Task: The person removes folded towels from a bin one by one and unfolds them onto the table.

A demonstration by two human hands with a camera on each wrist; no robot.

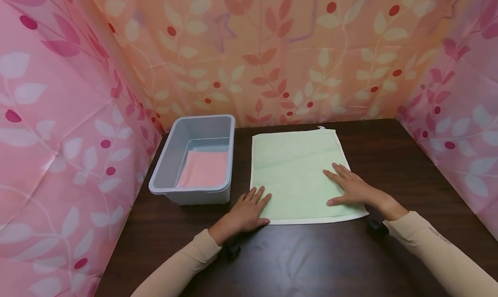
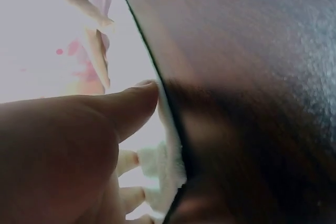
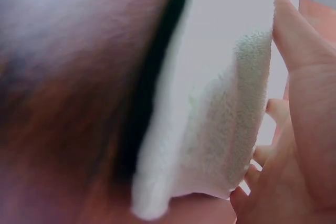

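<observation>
A pale green towel (image 1: 295, 171) with white edges lies spread flat on the dark wooden table. My left hand (image 1: 247, 210) rests at its near left corner, fingers spread over the edge. In the left wrist view the left thumb (image 2: 131, 106) lies along the towel's white border (image 2: 170, 156). On the right part of the towel rests my right hand (image 1: 352, 188), palm down with fingers apart. The right wrist view shows the towel's thick near edge (image 3: 210, 119) beside the right thumb (image 3: 304, 40). Neither hand grips anything.
Left of the towel stands a grey plastic bin (image 1: 208, 195) with a folded pink cloth (image 1: 204, 169) inside. The dark table (image 1: 295, 258) extends around them. Patterned curtains (image 1: 272, 55) hang at the back and both sides. A small white tag (image 1: 321, 127) sticks out at the towel's far edge.
</observation>
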